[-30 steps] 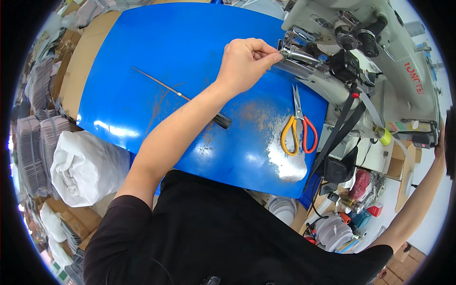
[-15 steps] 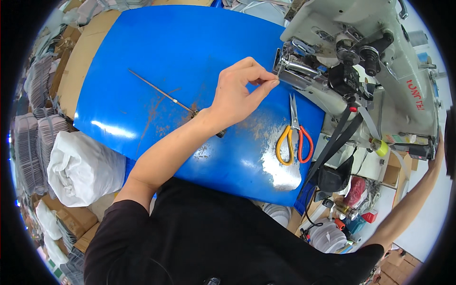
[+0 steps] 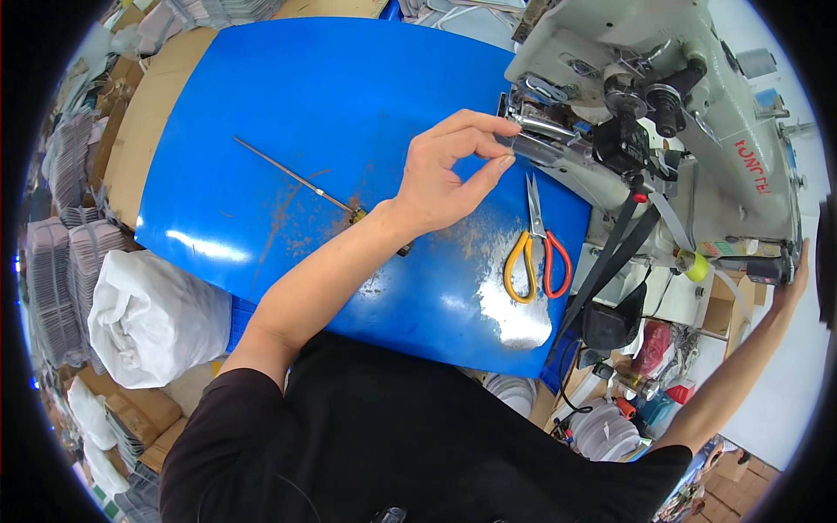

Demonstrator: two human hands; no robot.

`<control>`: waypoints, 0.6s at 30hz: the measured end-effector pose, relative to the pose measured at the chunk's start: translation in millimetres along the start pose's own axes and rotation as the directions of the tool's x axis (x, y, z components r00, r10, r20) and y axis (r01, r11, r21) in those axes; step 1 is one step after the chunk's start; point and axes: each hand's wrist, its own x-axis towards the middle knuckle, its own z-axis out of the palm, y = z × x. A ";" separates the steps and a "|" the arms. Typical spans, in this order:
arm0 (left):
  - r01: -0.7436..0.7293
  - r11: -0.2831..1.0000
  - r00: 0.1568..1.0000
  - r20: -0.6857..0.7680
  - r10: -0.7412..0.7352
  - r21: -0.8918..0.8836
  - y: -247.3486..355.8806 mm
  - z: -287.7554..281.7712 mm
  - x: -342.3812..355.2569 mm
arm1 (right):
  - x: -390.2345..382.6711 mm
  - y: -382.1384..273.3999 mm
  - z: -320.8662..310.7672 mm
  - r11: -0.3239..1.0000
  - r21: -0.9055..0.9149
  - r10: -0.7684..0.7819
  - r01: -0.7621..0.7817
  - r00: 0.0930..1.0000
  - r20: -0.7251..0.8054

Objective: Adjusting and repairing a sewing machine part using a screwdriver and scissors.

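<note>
Beside the needle area of the pale grey sewing machine [image 3: 737, 122], my left hand [image 3: 449, 166] is closed in a pinch. A faint thin strand seems to show at its fingertips, too fine to name. At the machine's far right end rests my right hand [image 3: 799, 277], its fingers mostly hidden behind the housing. Scissors [image 3: 536, 244] with one yellow and one red handle lie on the blue table [image 3: 349, 78], just below the left fingertips. A screwdriver [image 3: 292, 174] lies further left, its handle partly covered by my left forearm.
A white sack [image 3: 157, 318] stands by the table's lower left edge, near stacked bundled fabric pieces [image 3: 57, 270]. Black straps [image 3: 621, 248] hang from the machine. Reels of white tape [image 3: 603, 431] and small tools sit beneath it at the right.
The left index finger has lifted apart from the thumb, while the hand stays by the needle area. The right hand remains at the machine's end. The whole view has shifted slightly.
</note>
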 end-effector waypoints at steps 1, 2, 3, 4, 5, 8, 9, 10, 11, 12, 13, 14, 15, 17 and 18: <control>-0.027 1.000 1.000 -0.015 0.026 -0.012 -2.1 2.3 0.2 | -6.0 18.5 4.7 0.996 0.056 -0.071 0.072 0.997 -0.029; -0.054 0.998 0.998 -0.034 0.053 -0.012 -3.7 -0.2 0.8 | -20.4 44.9 24.6 0.975 0.091 -0.183 0.203 0.964 -0.195; -0.058 0.998 0.998 -0.035 0.057 -0.019 -3.9 -0.8 2.5 | -34.0 72.8 27.3 0.932 -0.077 -0.360 0.353 0.892 -0.273; -0.039 0.998 0.999 -0.013 0.038 -0.048 -2.1 0.3 2.2 | -45.7 93.7 28.3 0.845 -0.257 -0.532 0.468 0.786 -0.315; -0.011 0.999 1.000 0.004 0.011 -0.050 -1.2 -3.1 -0.7 | -59.8 104.2 65.5 0.878 -0.062 -0.454 0.476 0.782 -0.427; 0.020 0.998 0.999 -0.031 -0.022 -0.059 -5.3 -5.5 -2.2 | -59.8 67.0 64.1 0.950 0.011 -0.262 0.311 0.817 -0.513; 0.019 0.998 0.999 -0.041 -0.022 -0.057 -7.6 -7.9 -4.1 | -52.4 46.2 74.8 0.947 0.090 -0.225 0.308 0.838 -0.498; 0.038 0.994 0.999 -0.031 -0.041 -0.107 -6.7 -5.1 -5.4 | -38.1 24.9 49.9 0.974 0.062 -0.191 0.217 0.939 -0.284; 0.059 0.986 0.998 -0.016 -0.062 -0.157 -6.7 -1.1 -7.3 | -23.4 7.9 21.8 0.992 0.010 -0.125 0.126 0.990 -0.061; 0.062 0.987 0.998 -0.022 -0.066 -0.148 -7.5 -0.6 -8.8 | -14.2 -3.0 37.6 1.000 0.010 0.022 -0.022 1.000 0.016; 0.065 0.985 0.997 -0.027 -0.070 -0.159 -8.3 2.4 -8.6 | -10.7 -1.4 33.7 0.998 0.054 0.030 -0.031 0.999 0.029; 0.067 0.982 0.997 -0.027 -0.073 -0.176 -8.4 4.8 -8.0 | -9.2 5.8 19.2 0.995 0.096 0.038 -0.041 0.999 0.034; 0.069 0.979 0.997 -0.022 -0.074 -0.190 -6.4 5.3 -8.0 | -14.1 25.0 0.8 0.984 0.135 -0.104 0.114 0.992 -0.074; 0.049 0.991 0.999 -0.013 -0.051 -0.123 -4.9 -6.8 -5.2 | -29.6 65.2 45.6 0.928 0.135 -0.294 0.348 0.904 -0.310; 0.053 0.992 0.998 -0.023 -0.056 -0.110 -5.2 -11.3 -5.5 | -38.5 66.4 63.8 0.937 0.074 -0.296 0.342 0.887 -0.355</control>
